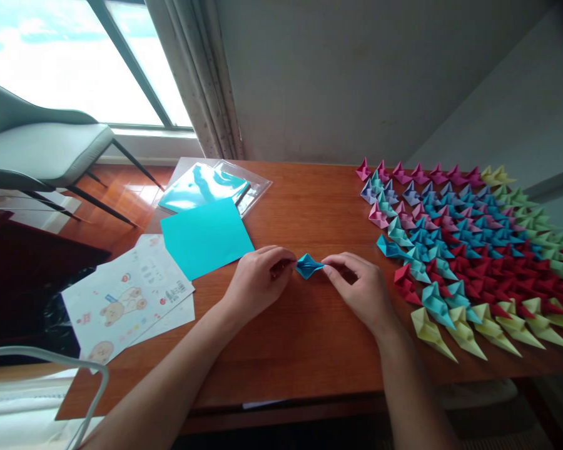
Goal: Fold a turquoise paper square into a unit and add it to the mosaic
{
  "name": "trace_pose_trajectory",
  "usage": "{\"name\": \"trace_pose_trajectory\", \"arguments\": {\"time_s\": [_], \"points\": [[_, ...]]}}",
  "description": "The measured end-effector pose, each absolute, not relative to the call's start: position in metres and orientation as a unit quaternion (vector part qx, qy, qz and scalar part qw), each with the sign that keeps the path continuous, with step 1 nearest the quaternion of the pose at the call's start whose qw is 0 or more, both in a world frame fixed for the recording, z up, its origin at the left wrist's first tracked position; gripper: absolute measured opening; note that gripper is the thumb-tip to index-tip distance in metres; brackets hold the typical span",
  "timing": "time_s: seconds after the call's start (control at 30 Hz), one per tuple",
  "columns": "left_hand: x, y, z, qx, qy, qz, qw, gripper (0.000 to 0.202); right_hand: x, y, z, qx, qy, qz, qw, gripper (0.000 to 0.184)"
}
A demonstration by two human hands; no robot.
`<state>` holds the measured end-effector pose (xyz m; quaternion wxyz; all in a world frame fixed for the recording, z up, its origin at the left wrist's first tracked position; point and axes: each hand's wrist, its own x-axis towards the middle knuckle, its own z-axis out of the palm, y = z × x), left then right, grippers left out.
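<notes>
A small folded blue paper piece [308, 266] lies just above the wooden table [309, 206], held at both ends. My left hand [258, 281] pinches its left tip with fingers closed. My right hand [359, 284] pinches its right tip in the same way. A flat teal paper sheet [206, 236] lies to the left of my left hand. Behind it sits a clear plastic packet [211, 184] with more teal paper inside.
Several folded paper pieces [469, 250] in pink, purple, blue, red and green lie in rows over the table's right side. A printed sheet with cartoon bears [122, 300] overhangs the left edge. A grey chair [42, 147] stands by the window at left.
</notes>
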<state>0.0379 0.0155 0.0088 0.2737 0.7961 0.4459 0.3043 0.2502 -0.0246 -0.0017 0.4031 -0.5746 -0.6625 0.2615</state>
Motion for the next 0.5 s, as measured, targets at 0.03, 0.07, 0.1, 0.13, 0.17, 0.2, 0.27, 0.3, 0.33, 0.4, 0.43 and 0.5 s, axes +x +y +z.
{"name": "trace_pose_trajectory", "arguments": {"time_s": [0.03,0.07,0.1,0.13,0.17,0.2,0.27,0.3,0.33,0.4,0.43,0.5], "points": [[0.0381,0.0155,0.0084,0.799,0.443,0.298,0.275,0.012,0.2496,-0.0247,-0.0014,-0.573,-0.661,0.269,0.402,0.009],[0.0383,0.0154,0.0083,0.802,0.441,0.293,0.276,0.012,0.2491,-0.0248,-0.0013,-0.573,-0.66,0.274,0.401,0.009],[0.0384,0.0153,0.0083,0.803,0.441,0.291,0.276,0.012,0.2487,-0.0249,-0.0015,-0.574,-0.659,0.275,0.4,0.009],[0.0385,0.0153,0.0084,0.802,0.443,0.292,0.275,0.011,0.2486,-0.0248,-0.0018,-0.576,-0.657,0.275,0.401,0.008],[0.0385,0.0152,0.0086,0.799,0.448,0.295,0.273,0.011,0.2486,-0.0248,-0.0023,-0.579,-0.654,0.273,0.402,0.008],[0.0384,0.0152,0.0088,0.795,0.453,0.299,0.271,0.01,0.2488,-0.0248,-0.0027,-0.581,-0.653,0.271,0.404,0.009],[0.0379,0.0153,0.0093,0.787,0.465,0.306,0.265,0.011,0.2495,-0.0251,-0.0032,-0.583,-0.654,0.264,0.404,0.012],[0.0377,0.0153,0.0094,0.786,0.47,0.306,0.26,0.012,0.2499,-0.0253,-0.0031,-0.582,-0.659,0.257,0.401,0.013],[0.0374,0.0154,0.0096,0.785,0.475,0.304,0.255,0.012,0.2503,-0.0256,-0.0027,-0.58,-0.666,0.245,0.399,0.012],[0.0368,0.0155,0.0098,0.788,0.482,0.295,0.246,0.014,0.2507,-0.0262,-0.0013,-0.577,-0.681,0.215,0.396,0.011],[0.0365,0.0155,0.0099,0.789,0.485,0.29,0.241,0.015,0.2508,-0.0265,-0.0005,-0.576,-0.686,0.2,0.397,0.01],[0.0359,0.0156,0.0103,0.79,0.492,0.285,0.23,0.016,0.2505,-0.0269,0.001,-0.577,-0.689,0.175,0.403,0.011]]}}
